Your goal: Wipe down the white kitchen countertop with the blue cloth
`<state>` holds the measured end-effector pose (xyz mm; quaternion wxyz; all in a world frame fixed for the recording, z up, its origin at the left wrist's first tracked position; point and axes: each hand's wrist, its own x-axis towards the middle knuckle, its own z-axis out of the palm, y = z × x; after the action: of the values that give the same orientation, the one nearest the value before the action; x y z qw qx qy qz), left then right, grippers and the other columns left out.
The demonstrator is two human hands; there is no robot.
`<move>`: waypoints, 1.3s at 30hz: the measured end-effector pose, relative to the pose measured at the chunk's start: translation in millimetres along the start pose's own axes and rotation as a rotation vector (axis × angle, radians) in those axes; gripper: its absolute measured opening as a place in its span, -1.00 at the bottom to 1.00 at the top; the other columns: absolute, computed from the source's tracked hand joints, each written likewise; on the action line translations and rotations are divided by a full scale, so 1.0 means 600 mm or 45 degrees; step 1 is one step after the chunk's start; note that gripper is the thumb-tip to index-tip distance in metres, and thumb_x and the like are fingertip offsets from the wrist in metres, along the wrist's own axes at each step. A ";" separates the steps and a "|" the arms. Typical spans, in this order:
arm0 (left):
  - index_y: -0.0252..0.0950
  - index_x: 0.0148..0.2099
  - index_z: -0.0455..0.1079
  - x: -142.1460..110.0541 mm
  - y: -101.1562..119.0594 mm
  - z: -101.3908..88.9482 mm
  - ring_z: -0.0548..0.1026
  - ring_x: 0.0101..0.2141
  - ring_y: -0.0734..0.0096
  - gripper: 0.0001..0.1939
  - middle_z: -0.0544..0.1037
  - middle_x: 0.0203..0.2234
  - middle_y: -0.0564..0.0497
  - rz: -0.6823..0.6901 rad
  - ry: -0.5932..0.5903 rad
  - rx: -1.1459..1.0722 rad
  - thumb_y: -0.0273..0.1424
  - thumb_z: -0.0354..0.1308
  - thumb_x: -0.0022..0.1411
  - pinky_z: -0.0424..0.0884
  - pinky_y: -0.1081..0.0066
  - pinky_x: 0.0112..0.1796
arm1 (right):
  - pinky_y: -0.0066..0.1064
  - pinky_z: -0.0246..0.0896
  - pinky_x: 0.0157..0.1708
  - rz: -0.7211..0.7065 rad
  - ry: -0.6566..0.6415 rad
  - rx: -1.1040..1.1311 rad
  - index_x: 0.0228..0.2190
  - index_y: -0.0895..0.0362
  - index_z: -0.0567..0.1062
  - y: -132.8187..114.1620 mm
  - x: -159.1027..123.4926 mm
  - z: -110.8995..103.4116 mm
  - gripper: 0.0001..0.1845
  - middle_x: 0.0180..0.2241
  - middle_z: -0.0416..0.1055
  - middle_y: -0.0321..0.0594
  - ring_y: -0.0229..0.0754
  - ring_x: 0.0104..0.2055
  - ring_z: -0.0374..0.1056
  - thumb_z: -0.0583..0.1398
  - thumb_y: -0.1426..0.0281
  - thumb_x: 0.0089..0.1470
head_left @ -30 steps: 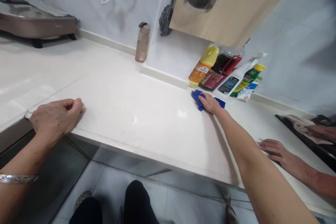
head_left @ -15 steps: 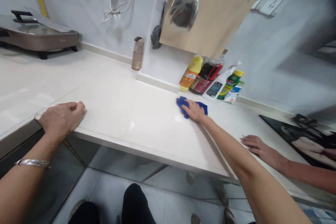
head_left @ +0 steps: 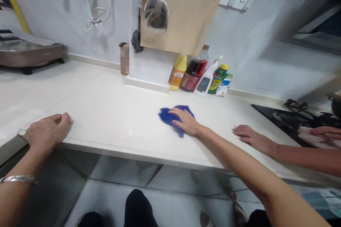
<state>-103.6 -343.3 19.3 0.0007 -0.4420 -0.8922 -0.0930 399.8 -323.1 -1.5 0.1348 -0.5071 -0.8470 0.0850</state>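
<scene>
My right hand (head_left: 186, 120) presses a blue cloth (head_left: 166, 116) against the white countertop (head_left: 106, 113), fingers over it and the cloth spreading out past them. The cloth lies in front of a row of bottles, apart from them. At the left, my left hand (head_left: 49, 131) rests curled in a fist on the counter's front edge, a silver bangle (head_left: 20, 179) on its wrist. I see nothing in that fist.
Several bottles, among them a yellow one (head_left: 178, 72) and a white spray bottle (head_left: 205, 81), stand by the wall. A spatula (head_left: 156, 12) hangs before a cutting board (head_left: 186, 14). Another person's hand (head_left: 253, 138) rests beside a black cooktop (head_left: 279, 120); their other hand holds a pale cloth (head_left: 306, 134).
My right hand has drawn the blue cloth away from the bottles, toward the counter's front and left. The camera view has turned. My left fist still rests at the edge.
</scene>
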 end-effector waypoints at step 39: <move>-0.15 -0.22 0.64 -0.034 -0.004 0.008 0.53 -0.21 -0.05 -0.50 0.63 -0.26 -0.19 0.130 -0.007 -0.367 -0.07 -0.11 0.27 0.36 0.18 -0.23 | 0.30 0.04 0.21 1.105 0.132 -0.352 0.28 0.16 0.21 0.118 0.088 -0.001 -0.27 0.29 0.16 0.22 0.37 0.30 0.15 -0.08 -0.01 0.26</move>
<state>-93.0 -360.0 12.6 -0.0606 -0.4826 -0.8459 -0.2188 435.7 -243.2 -13.3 0.0601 -0.8319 -0.5516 -0.0057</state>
